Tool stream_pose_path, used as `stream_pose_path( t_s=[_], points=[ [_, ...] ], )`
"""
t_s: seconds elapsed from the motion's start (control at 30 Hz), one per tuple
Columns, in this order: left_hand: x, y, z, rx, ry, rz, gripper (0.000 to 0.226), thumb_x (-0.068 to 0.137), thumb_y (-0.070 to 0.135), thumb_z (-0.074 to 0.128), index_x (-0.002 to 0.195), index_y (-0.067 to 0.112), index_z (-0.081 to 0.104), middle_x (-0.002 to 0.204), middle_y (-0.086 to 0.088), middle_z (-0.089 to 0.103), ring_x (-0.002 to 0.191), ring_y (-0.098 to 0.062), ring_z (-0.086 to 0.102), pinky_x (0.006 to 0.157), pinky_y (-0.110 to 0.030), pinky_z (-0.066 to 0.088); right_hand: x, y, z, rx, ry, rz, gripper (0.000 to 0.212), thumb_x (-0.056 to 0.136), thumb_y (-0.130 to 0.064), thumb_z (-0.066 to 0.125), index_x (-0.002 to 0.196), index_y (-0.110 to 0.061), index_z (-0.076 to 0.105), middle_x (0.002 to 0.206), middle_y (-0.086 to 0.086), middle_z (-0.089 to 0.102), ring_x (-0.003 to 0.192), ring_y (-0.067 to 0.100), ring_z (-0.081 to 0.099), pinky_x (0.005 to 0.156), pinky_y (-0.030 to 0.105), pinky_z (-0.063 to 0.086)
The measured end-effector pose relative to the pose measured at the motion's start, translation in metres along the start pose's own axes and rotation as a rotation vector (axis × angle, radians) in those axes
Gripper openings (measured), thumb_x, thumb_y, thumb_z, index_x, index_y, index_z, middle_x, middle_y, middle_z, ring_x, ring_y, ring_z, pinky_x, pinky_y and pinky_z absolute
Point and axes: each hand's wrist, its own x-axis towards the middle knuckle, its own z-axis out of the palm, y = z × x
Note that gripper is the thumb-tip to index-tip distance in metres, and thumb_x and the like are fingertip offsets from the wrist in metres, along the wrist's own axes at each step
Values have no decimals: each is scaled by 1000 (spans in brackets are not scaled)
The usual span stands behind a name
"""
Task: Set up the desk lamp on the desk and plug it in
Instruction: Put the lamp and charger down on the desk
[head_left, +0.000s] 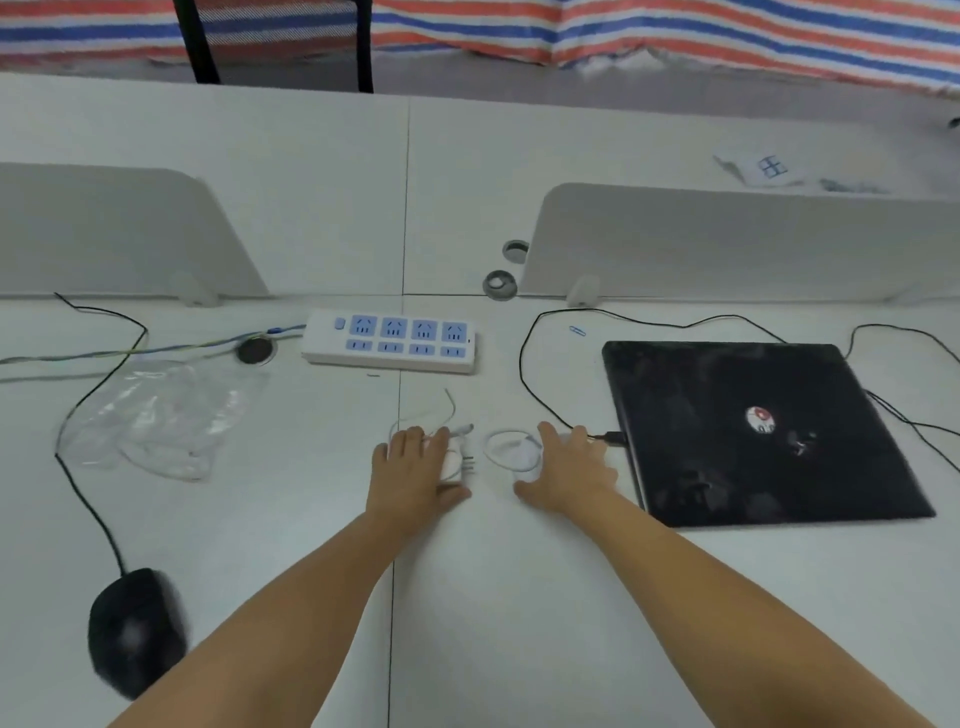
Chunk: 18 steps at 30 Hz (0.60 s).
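A small white desk lamp lies flat on the white desk, folded, with its ring-shaped head showing between my hands. My left hand rests on the lamp's white body, fingers spread over it. My right hand lies on the right side of the ring head. A thin white cord curls away behind the lamp. Further back, a white power strip with blue sockets lies empty.
A closed black laptop lies right, with black cables looping around it. A black mouse sits front left, its cable running back. A crumpled clear plastic bag lies left. Grey divider panels stand behind.
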Motion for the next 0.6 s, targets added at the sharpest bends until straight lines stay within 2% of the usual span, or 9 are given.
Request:
stream_pose_path(
  t_s=[0.07, 0.13, 0.23, 0.3, 0.4, 0.5, 0.57, 0.6],
  points=[
    [-4, 0, 3, -24, -37, -16, 82, 46, 66, 76, 109, 17, 59, 91, -16, 68, 87, -35, 65, 71, -42, 53, 0, -1, 1, -13, 2, 2, 82, 74, -58, 63, 139, -35, 19, 137, 9, 27, 128, 35, 28, 92, 50, 43],
    [-5, 3, -2, -68, -97, -27, 80, 56, 62, 72, 120, 17, 55, 107, -19, 65, 103, -38, 59, 83, -46, 48, -2, -1, 2, -7, -5, 2, 85, 74, -59, 62, 141, -35, 16, 141, 9, 25, 131, 35, 26, 95, 51, 42],
    [0, 4, -14, -129, -235, -65, 81, 73, 54, 60, 140, 22, 30, 138, -16, 41, 129, -37, 36, 102, -47, 35, -1, 2, -4, -29, -81, -21, 102, 73, -63, 63, 148, -36, -1, 153, 11, 10, 140, 39, 14, 105, 57, 33],
    [1, -2, -28, -196, -298, -44, 78, 77, 52, 59, 142, 25, 25, 144, -13, 34, 134, -35, 30, 104, -46, 35, 1, 3, -15, -56, -165, -61, 113, 72, -64, 64, 148, -35, -13, 160, 11, -6, 145, 41, -1, 111, 64, 20],
    [-13, -20, -45, -362, -254, 44, 61, 85, 43, 57, 140, 26, 34, 150, -7, 31, 139, -26, 29, 106, -38, 37, -6, -4, -43, -123, -215, -158, 116, 72, -65, 66, 149, -33, -15, 161, 9, -14, 146, 36, -14, 112, 67, 8],
    [-43, -46, -46, -548, -46, 111, 36, 90, 21, 56, 126, 21, 55, 138, -1, 49, 126, -17, 46, 97, -21, 39, -29, -22, -65, -97, -103, -348, 99, 80, -55, 64, 151, -33, 0, 162, 5, -6, 148, 27, -13, 115, 60, 0],
    [-60, -59, -40, -581, 78, 76, 26, 89, 10, 55, 111, 17, 66, 116, 0, 61, 108, -16, 57, 85, -22, 46, -48, -39, -65, -51, -25, -506, 83, 85, -45, 62, 151, -28, 14, 161, 4, 8, 149, 23, -2, 118, 52, 1],
    [-66, -64, -37, -590, 110, 27, 23, 88, 7, 54, 105, 17, 68, 106, 0, 63, 100, -16, 59, 79, -25, 49, -58, -48, -58, -17, -9, -581, 70, 88, -39, 60, 148, -23, 27, 157, 7, 22, 147, 24, 11, 118, 46, 8]
  ],
)
